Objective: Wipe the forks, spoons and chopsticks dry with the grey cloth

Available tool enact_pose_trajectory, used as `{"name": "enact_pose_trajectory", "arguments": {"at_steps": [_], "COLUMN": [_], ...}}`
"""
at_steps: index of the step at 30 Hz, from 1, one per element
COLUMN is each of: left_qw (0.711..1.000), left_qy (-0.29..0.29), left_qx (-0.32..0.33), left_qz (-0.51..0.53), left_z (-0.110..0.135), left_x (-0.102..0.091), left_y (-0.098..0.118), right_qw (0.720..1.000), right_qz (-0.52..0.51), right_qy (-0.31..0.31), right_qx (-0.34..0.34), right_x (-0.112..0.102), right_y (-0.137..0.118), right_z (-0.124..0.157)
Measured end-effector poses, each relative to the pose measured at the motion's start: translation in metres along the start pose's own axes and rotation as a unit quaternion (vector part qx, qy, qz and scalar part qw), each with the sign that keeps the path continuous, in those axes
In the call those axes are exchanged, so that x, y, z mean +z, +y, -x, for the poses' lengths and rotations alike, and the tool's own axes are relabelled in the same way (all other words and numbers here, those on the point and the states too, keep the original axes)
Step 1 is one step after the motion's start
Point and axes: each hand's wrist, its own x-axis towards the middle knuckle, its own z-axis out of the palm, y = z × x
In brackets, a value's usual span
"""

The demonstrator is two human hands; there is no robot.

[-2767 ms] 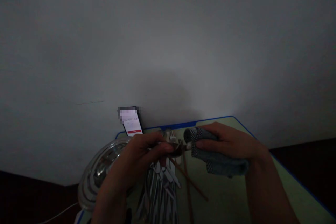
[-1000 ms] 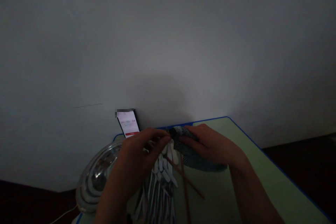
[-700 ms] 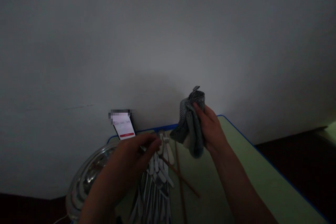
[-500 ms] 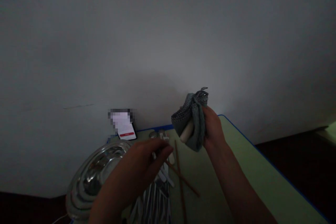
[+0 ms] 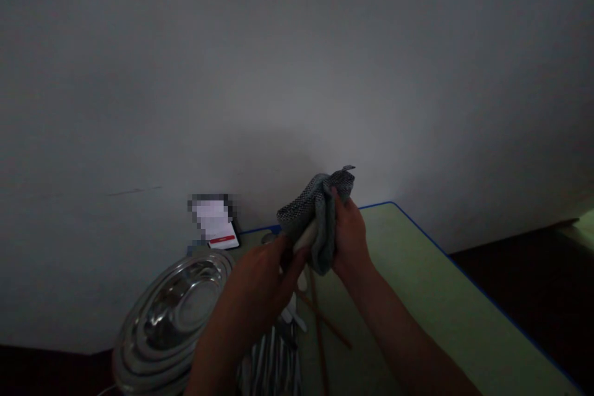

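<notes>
My right hand [image 5: 351,235] is closed around a folded grey cloth [image 5: 327,229] with a dark speckled side, held above the table. Out of its folds sticks a pale, rounded, handle-like piece [image 5: 305,237]; the rest of it is hidden in the cloth. My left hand [image 5: 262,275] pinches the lower end of that pale piece between thumb and fingers, close to the cloth. Below the hands, two brown chopsticks [image 5: 331,325] lie crossed on the table. Several pieces of metal cutlery [image 5: 269,362] lie in a row under my left forearm, partly hidden.
A shiny steel basin [image 5: 134,352] stands at the left, beside my left forearm. Behind it a lit phone [image 5: 226,240] leans near the wall [image 5: 297,74]. The green table [image 5: 417,272] has a blue edge and meets the wall at the back.
The right hand has moved left and slightly down with the cloth. My left hand, which was apart from it over the cutlery, now grips the pale piece.
</notes>
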Motion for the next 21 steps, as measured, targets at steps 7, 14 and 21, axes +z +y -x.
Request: {"name": "enact_pose_trajectory", "arguments": {"at_steps": [7, 14, 21], "left_qw": [0.999, 1.0, 0.999], "left_qy": [-0.016, -0.008, -0.023], "left_qx": [-0.036, -0.014, -0.009], "left_qz": [0.0, 0.02, 0.032], "left_z": [0.004, 0.004, 0.006], "left_x": [-0.021, -0.013, -0.018], "left_y": [-0.019, -0.01, -0.016], "right_qw": [0.953, 0.962, 0.924], "right_qz": [0.247, 0.223, 0.317], "right_qy": [-0.126, -0.115, -0.126], "right_qx": [-0.124, -0.108, -0.171], "right_x": [-0.016, 0.0, -0.004], "right_y": [-0.01, 0.003, -0.003], "right_z": [-0.017, 0.006, 0.003]}}
